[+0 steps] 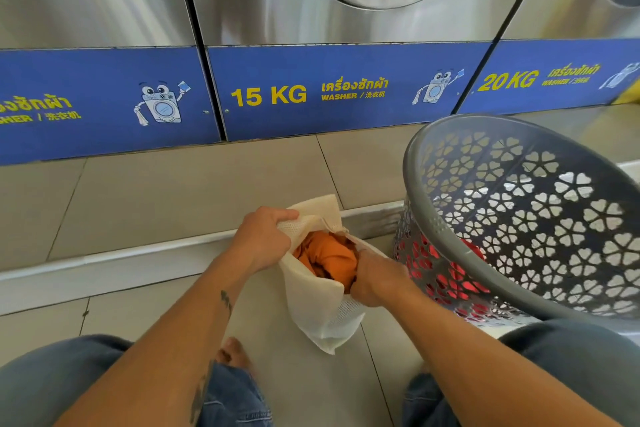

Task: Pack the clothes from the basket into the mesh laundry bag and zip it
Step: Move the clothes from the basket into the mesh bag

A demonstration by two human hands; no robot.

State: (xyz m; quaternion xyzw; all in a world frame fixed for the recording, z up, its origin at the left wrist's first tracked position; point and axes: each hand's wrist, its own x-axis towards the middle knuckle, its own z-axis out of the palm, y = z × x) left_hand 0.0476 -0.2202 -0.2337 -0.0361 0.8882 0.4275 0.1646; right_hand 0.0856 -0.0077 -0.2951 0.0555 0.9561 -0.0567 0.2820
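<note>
A cream mesh laundry bag [313,302] stands on the tiled floor in front of me, its mouth open. An orange garment [329,258] fills the opening. My left hand [263,236] grips the bag's left rim and holds it up. On the bag's right edge my right hand [372,279] is closed over the mesh, fingers down beside the orange cloth. To the right a grey perforated plastic basket [540,204] tilts toward me, with red clothing [450,282] showing through its lower holes.
Steel washing machines [311,10] with blue labelled panels [329,94] line the far side, on a raised tiled step [194,191] with a metal edge strip. My knees in jeans [52,385] and a bare foot [235,355] are near the bottom.
</note>
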